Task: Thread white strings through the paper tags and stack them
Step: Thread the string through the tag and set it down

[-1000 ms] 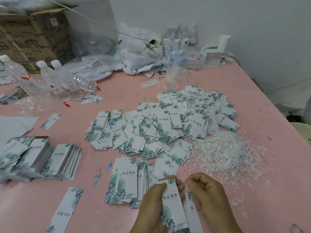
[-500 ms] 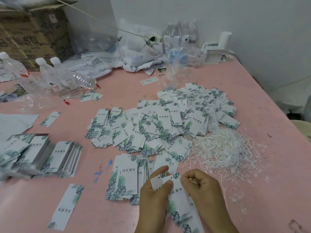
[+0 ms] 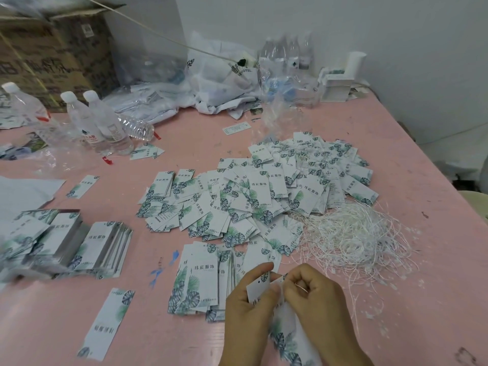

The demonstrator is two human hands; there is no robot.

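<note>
At the far left of the pink surface (image 3: 435, 260), two leaning stacks of tags (image 3: 79, 244) sit by the edge, with water bottles (image 3: 105, 122) and a cardboard box (image 3: 52, 54) behind them. A single tag (image 3: 105, 323) lies alone on bare surface nearer the person. Toward the middle, a neat fanned stack (image 3: 198, 281) lies just left of the hands, and beyond it a wide loose heap of tags (image 3: 264, 196) spreads across the centre.

The left hand (image 3: 248, 318) comes up from the bottom edge, its fingers curled round the held tag (image 3: 260, 287), thumb on top near the punched hole. The right hand (image 3: 317, 305) is pressed close beside it, fingers curled and pinching at the tag's top corner; a thin strand shows across the fingers, though whether it is a string is too fine to tell. The lower end of the tag hangs between both wrists.

Just right of the hands lies the tangle of white strings (image 3: 351, 239), touching the heap. Past it the surface is bare out to its right edge.
</note>
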